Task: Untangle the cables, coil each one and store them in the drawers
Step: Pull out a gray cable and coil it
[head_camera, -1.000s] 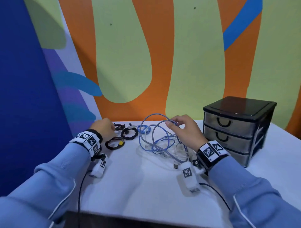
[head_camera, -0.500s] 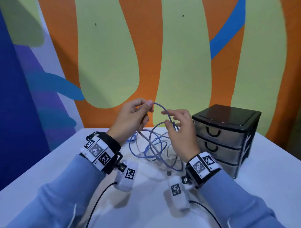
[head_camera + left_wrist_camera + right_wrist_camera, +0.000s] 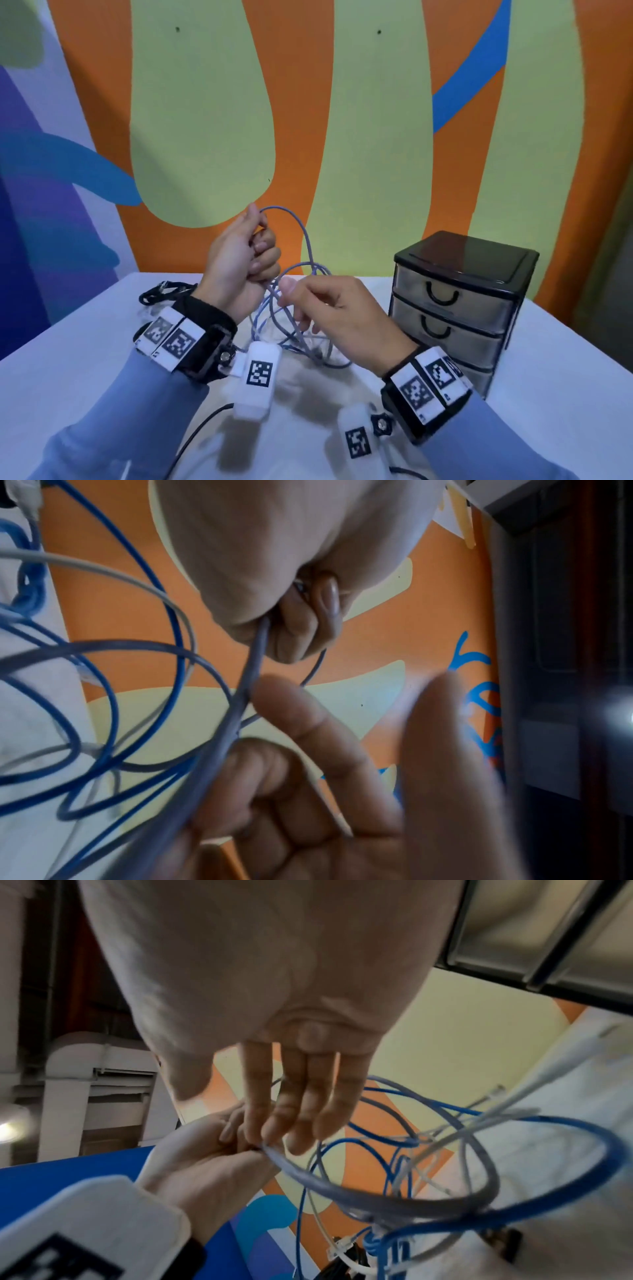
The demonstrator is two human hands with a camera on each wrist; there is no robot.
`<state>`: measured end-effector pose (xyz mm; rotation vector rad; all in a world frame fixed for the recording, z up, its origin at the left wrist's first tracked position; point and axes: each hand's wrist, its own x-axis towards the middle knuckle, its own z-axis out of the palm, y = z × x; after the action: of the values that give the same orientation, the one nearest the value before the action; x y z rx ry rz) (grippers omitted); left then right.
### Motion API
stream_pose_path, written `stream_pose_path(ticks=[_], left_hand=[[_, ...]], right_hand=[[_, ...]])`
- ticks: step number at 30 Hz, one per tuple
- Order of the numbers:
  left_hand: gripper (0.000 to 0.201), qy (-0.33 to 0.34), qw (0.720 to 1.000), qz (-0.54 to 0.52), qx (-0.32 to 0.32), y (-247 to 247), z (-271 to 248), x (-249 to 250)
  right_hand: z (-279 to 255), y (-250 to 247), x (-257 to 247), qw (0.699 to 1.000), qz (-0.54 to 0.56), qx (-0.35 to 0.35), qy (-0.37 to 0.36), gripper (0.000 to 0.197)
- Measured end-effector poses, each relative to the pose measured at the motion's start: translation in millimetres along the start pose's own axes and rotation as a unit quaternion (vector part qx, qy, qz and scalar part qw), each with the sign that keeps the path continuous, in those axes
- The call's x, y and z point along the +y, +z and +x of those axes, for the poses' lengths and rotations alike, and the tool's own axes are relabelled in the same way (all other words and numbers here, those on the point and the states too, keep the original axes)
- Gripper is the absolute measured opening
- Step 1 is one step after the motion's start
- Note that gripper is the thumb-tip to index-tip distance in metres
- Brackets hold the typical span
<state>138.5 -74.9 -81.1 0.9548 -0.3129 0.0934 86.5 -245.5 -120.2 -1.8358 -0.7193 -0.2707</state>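
Untangling has barely begun: the left hand [image 3: 239, 263] grips one grey-blue cable [image 3: 301, 236], lifting a loop clear of the tangle of blue and white cables [image 3: 294, 339] lying on the counter [image 3: 85, 356] beneath both hands. The right hand [image 3: 339, 315], fingers loosely extended, reaches into the strands just beside the left. Nothing looks coiled, and the drawer unit [image 3: 459, 308], right of the right hand, has all visible drawers closed.

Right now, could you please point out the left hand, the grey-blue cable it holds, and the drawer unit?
left hand [image 3: 236, 260]: head view, back of hand.
grey-blue cable [image 3: 301, 226]: head view, raised loop.
drawer unit [image 3: 455, 255]: head view, black top.
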Motion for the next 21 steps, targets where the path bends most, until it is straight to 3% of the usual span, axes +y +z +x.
stream_pose_path(ticks=[5,7,10,12,17,21], left_hand=[[0.032,0.033,0.999,0.014,-0.031,1.9,-4.8,9.9],[0.031,0.102,0.993,0.053,0.005,3.0,-5.3,11.9],[0.032,0.205,0.969,0.088,0.106,-6.5,-2.2,17.2],[0.033,0.218,0.957,0.095,0.165,-17.9,1.0,20.5],[0.034,0.177,0.943,0.135,0.246,-34.9,6.3,18.6],[0.031,0.086,0.950,0.177,0.242,-39.6,7.7,15.1]], right_hand=[[-1.5,1.7,16.4,0.992,-0.058,-0.090,0.067,0.019],[-0.9,1.9,19.4,0.986,-0.039,-0.114,0.114,0.035],[4.7,-8.5,19.8,0.991,-0.089,0.025,0.093,0.051],[8.0,-16.2,20.1,0.985,-0.103,0.125,0.063,0.053],[7.4,-15.4,9.3,0.969,-0.046,0.241,0.005,0.055],[5.1,-15.6,-0.5,0.961,0.006,0.274,-0.043,0.057]])
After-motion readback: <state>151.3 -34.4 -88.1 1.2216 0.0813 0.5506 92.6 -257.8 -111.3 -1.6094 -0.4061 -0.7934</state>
